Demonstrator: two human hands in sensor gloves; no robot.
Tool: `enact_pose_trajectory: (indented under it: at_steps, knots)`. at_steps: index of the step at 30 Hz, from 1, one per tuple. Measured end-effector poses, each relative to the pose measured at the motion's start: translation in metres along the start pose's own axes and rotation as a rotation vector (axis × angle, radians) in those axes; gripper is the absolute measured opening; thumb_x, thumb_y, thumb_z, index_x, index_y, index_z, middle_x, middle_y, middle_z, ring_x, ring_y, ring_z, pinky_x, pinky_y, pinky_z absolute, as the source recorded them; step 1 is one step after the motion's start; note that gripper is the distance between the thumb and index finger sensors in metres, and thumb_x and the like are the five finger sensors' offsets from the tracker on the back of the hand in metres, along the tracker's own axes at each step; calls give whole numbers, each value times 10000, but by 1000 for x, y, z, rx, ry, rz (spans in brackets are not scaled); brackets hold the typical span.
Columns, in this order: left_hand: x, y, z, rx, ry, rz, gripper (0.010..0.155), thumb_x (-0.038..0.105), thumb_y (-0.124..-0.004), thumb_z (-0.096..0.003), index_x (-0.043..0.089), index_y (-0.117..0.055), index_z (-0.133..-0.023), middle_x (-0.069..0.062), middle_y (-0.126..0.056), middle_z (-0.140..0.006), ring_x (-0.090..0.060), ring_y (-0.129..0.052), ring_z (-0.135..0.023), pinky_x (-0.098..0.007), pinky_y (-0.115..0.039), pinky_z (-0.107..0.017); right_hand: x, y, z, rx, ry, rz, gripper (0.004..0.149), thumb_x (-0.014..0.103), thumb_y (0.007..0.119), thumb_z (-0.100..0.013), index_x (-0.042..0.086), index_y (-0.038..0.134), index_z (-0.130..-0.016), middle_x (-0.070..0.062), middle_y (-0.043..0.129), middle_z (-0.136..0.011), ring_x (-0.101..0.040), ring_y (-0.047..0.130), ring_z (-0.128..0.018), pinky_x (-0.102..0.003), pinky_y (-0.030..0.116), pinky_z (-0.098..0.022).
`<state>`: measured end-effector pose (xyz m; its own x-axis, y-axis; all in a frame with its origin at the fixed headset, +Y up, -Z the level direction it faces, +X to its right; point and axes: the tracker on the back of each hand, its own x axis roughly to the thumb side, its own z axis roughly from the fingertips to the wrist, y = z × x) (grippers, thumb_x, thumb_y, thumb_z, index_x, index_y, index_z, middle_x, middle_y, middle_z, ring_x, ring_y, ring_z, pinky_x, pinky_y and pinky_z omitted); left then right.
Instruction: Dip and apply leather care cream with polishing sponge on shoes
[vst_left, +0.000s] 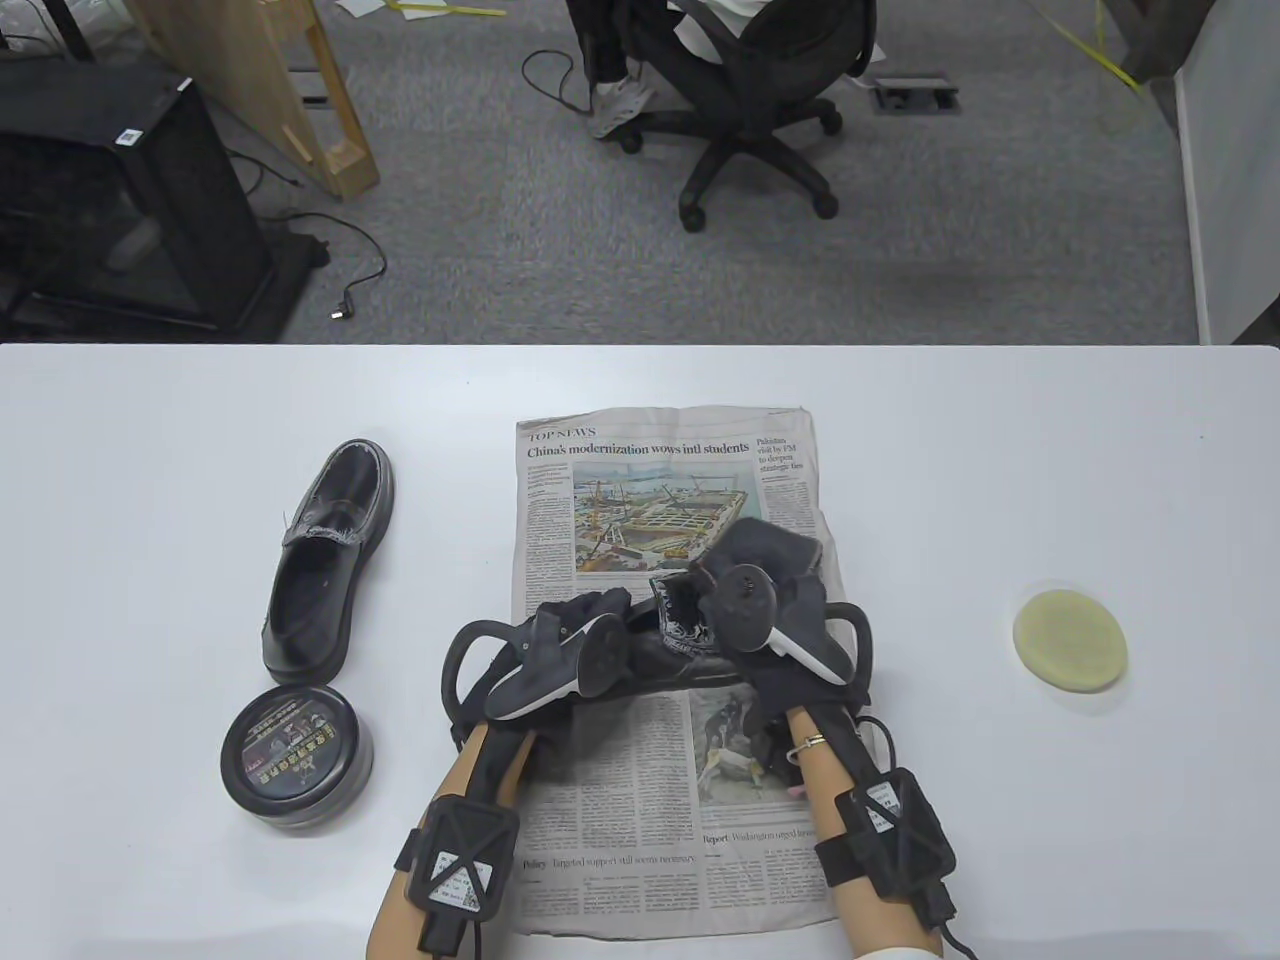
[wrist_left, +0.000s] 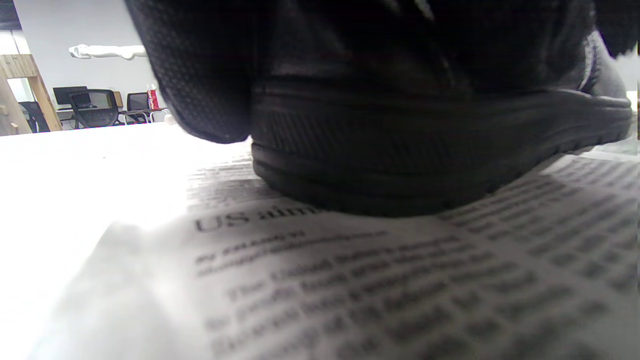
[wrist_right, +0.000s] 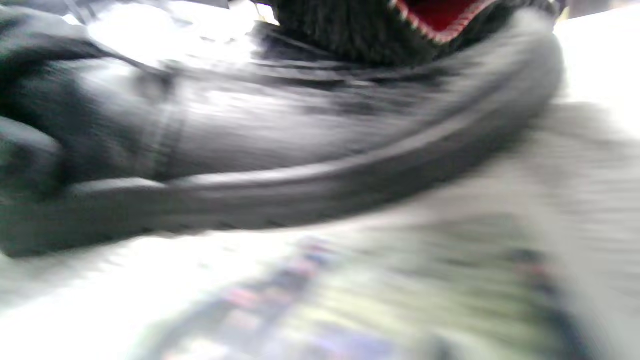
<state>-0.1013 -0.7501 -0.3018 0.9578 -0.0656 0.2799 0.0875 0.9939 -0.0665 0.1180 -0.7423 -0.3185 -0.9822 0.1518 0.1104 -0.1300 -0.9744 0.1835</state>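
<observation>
While both hands, left (vst_left: 545, 650) and right (vst_left: 770, 610), grip the shoe (vst_left: 665, 650) lying crosswise on the newspaper (vst_left: 640, 800), the sponge (vst_left: 1070, 640) sits well right, nearer the right hand; the cream tin (vst_left: 297, 760) sits left

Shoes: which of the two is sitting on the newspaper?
The shoe between both hands, lying on the newspaper. The other shoe rests on the bare table, left, above the cream tin.
</observation>
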Motion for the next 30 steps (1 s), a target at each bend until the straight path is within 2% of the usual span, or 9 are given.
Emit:
enact_pose_trajectory:
  at_steps: [3, 6, 9, 12, 17, 21, 23, 26, 30]
  knots:
    - [0, 0, 0, 0, 6, 0, 847, 643, -776, -343, 358, -557, -1110, 53, -809, -1105, -244, -911, -939, -424, -902, -644, -21, 5, 18, -11, 1, 24, 558, 405, 430, -657, 177, 347, -1160, -180, 285, -1193, -469, 290, -1090, -679, 373, -706]
    - [0, 0, 0, -3, 7, 3, 844, 638, -780, -339, 360, -563, -1106, 54, -810, -1105, -244, -908, -943, -427, -904, -642, -25, 11, 37, -21, -47, 68, 558, 396, 441, -657, 163, 339, -1153, -192, 265, -1186, -484, 297, -1086, -666, 375, -713]
    - [1, 0, -1, -9, 2, 5, 838, 631, -783, -341, 361, -564, -1103, 57, -803, -1108, -242, -897, -957, -438, -901, -646, -17, 17, 54, -15, -130, 79, 557, 392, 445, -658, 139, 354, -1145, -208, 288, -1181, -506, 323, -1076, -663, 385, -716]
    - [2, 1, -1, -17, -3, -3, 830, 627, -782, -342, 368, -562, -1100, 60, -795, -1112, -230, -884, -974, -444, -899, -653, 5, 19, 66, -13, -247, 32, 561, 397, 439, -659, 135, 356, -1149, -210, 315, -1185, -509, 353, -1080, -671, 398, -716]
    - [2, 1, -2, -24, -14, -12, 833, 628, -781, -343, 372, -554, -1103, 81, -775, -1128, -210, -868, -994, -463, -866, -691, 38, 7, 52, -18, -321, -103, 565, 408, 423, -661, 165, 336, -1163, -204, 301, -1203, -515, 335, -1090, -684, 380, -714]
    - [1, 0, -1, -10, -16, 5, 834, 629, -781, -339, 378, -555, -1102, 92, -771, -1130, -203, -861, -998, -478, -841, -706, 49, 0, 20, -40, -238, -108, 564, 429, 410, -658, 203, 342, -1170, -196, 320, -1223, -514, 338, -1096, -697, 358, -706]
    - [1, 0, -1, -8, -15, 7, 837, 627, -785, -340, 376, -553, -1104, 88, -769, -1132, -207, -860, -998, -483, -837, -704, 44, 0, 4, -36, -162, -119, 566, 441, 400, -655, 212, 352, -1170, -189, 364, -1223, -500, 357, -1098, -703, 351, -702]
    - [1, 0, -1, -4, -10, 3, 842, 633, -782, -340, 373, -552, -1108, 88, -774, -1130, -224, -873, -980, -471, -841, -693, 29, 0, -5, -22, -66, -137, 566, 425, 396, -658, 184, 373, -1170, -204, 400, -1215, -507, 364, -1093, -711, 342, -694]
    - [1, 0, 0, -1, -3, -8, 850, 641, -775, -340, 368, -549, -1112, 76, -788, -1121, -238, -889, -952, -442, -849, -676, -4, 4, 3, -17, 16, -21, 575, 409, 394, -659, 154, 332, -1170, -211, 311, -1202, -495, 286, -1085, -687, 348, -696]
